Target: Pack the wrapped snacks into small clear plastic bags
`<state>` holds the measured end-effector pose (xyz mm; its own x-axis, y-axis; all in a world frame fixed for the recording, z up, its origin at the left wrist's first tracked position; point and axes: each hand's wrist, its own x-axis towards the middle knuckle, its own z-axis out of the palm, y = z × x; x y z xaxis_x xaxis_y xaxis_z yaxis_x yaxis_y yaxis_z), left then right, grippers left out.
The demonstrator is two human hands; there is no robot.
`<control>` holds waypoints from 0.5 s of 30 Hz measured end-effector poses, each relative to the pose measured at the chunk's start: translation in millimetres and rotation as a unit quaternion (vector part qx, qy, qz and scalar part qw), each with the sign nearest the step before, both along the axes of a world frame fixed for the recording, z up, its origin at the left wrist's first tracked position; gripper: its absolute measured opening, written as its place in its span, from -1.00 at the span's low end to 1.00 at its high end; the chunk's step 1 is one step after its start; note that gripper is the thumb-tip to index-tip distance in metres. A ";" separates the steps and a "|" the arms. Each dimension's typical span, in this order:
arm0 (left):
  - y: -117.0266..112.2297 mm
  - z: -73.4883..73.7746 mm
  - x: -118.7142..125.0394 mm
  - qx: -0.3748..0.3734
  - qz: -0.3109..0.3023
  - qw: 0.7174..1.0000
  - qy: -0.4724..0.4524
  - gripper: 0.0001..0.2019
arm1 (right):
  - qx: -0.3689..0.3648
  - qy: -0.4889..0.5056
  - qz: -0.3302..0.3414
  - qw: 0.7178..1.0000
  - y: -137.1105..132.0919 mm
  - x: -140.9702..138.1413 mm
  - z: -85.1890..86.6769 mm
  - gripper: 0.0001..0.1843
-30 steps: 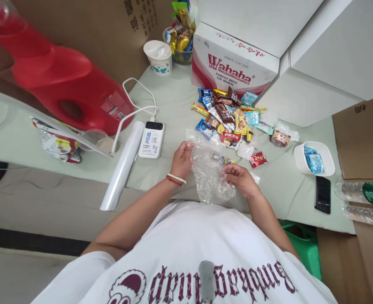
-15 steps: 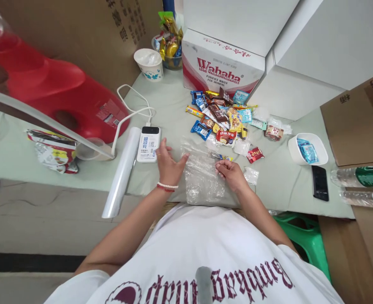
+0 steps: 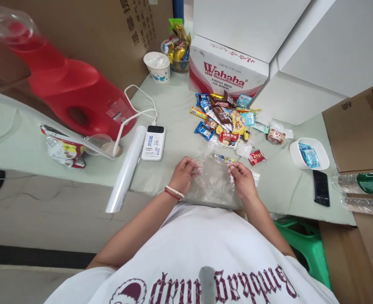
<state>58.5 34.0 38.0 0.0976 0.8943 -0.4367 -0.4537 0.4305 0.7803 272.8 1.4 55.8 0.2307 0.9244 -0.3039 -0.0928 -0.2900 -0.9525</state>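
A sheet of clear plastic film (image 3: 216, 183) is stretched between my hands close to the table's front edge. My left hand (image 3: 184, 172) is closed on its left side, fingers pinched. On the other side, my right hand (image 3: 241, 179) pinches the film between thumb and fingers. Just beyond the film lies a small blue and yellow wrapped stick (image 3: 223, 157). Behind it is a heap of wrapped snacks (image 3: 221, 116). A red wrapped snack (image 3: 256, 157) lies to the right of the stick.
At left are a white roll (image 3: 127, 169), a power bank (image 3: 153, 143) with a white cable, a red jug (image 3: 78, 93) and a snack bag (image 3: 62, 145). A Wahaha carton (image 3: 227, 67) stands behind. To the right are a white bowl (image 3: 322, 154), a phone (image 3: 321, 188) and bottles (image 3: 347, 182).
My left hand was open at the film's left side; now its fingers are closed on it. The film is spread wider between both hands. The view has shifted slightly.
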 end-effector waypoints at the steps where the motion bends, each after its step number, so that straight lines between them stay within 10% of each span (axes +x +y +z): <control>1: 0.5 -1.4 -11.7 -0.011 0.003 1.000 -0.008 -0.53 | -0.005 0.000 -0.015 1.000 -2.0 8.8 -1.4 -0.65; 8: -6.7 -14.9 -78.9 -0.002 -0.005 0.955 0.295 -0.65 | -0.084 -0.103 0.055 0.990 -23.9 68.9 -10.1 -0.53; 12: -21.2 -0.3 -71.0 0.203 0.095 0.796 0.562 -0.79 | -0.034 -0.376 0.121 0.918 -11.3 98.0 8.9 -0.59; 15: -24.0 11.6 -45.1 0.382 0.021 0.699 0.604 -0.85 | 0.058 -0.543 0.085 0.834 31.1 101.3 28.3 -0.63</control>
